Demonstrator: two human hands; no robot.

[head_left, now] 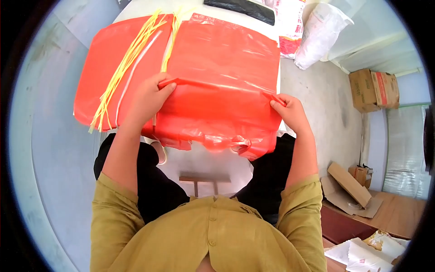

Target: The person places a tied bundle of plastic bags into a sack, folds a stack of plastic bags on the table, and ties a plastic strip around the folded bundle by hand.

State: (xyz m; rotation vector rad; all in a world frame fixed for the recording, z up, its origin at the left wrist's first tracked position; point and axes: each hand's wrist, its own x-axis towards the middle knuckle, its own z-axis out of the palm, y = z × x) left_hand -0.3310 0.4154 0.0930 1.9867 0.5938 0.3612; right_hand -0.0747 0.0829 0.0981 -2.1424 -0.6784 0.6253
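Observation:
A red plastic bag (222, 104) is stretched between my two hands over the near part of the table. My left hand (152, 97) pinches a fold of it at the left side, and my right hand (290, 111) grips its right side. The lower part of the bag hangs over the table's near edge, with torn-looking, crumpled openings along the bottom. More red plastic (106, 59) lies flat to the left. On it rest a bundle of yellow strips (129, 59) and one white strip (136, 68). Another few yellow strips (171, 41) lie just beyond my left hand.
A black folded plastic bundle (240, 10) lies at the table's far edge. White sacks (319, 34) stand on the floor beyond it. To the right are a cardboard box (374, 90) and a flattened carton (351, 190) on a brown surface. A roll of tape (161, 154) shows below the table edge.

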